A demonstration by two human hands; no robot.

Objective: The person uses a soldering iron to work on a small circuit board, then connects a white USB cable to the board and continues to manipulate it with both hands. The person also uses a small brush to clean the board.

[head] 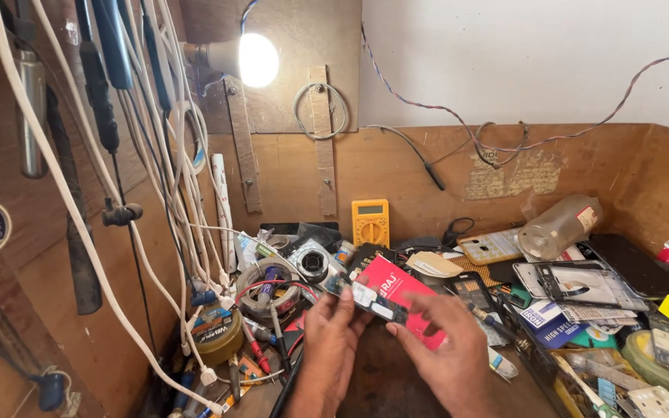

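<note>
Left hand [333, 334] raised over the workbench [381, 379], fingers curled up and pinching the left end of a small dark circuit board [367, 299] with pale blocks on its face. Right hand [449, 344] comes in from the right, thumb and forefinger closed on the board's right end; remaining fingers spread loose. Board spans the gap between both hands, tilted, its left end higher, held just above a red card packet [396, 288] lying on the bench behind it. Behind that, a yellow multimeter [370, 222] leans upright against the wooden back wall. Left of the hands: a silver compact camera [313, 263], a roll of tape [269, 286], white cables [172, 193] hanging down. Right of the hands: a clear plastic bottle [559, 226] on its side, phone parts, small boxes. A lit bulb [258, 59] glows above.
</note>
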